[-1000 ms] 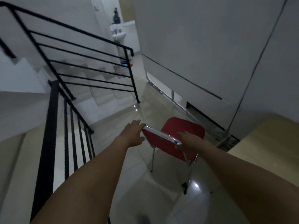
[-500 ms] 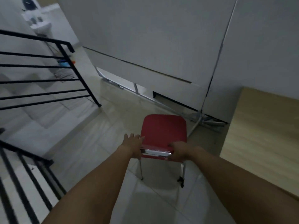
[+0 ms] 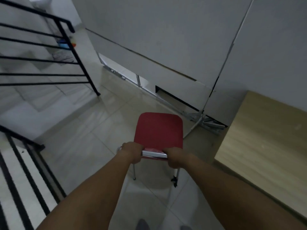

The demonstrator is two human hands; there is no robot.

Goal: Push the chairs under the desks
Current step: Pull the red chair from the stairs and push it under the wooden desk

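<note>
A red chair [image 3: 159,130] with thin metal legs stands on the tiled floor straight ahead of me, its seat facing away toward the wall. My left hand [image 3: 132,152] grips the left end of its backrest top and my right hand [image 3: 174,156] grips the right end. A light wooden desk [image 3: 265,138] sits to the right of the chair, against the wall. There is a gap of floor between chair and desk.
A black stair railing [image 3: 79,60] and steps lie at the left, with more railing bars [image 3: 21,171] at the lower left. A grey partition wall [image 3: 166,47] with a folded metal stand [image 3: 204,120] at its foot runs ahead. Small coloured items [image 3: 66,44] sit by the stairs.
My view has swung right, away from the stairs, and the chair has turned square in front of me. My left hand has closed onto the backrest; the desk has come further into sight.
</note>
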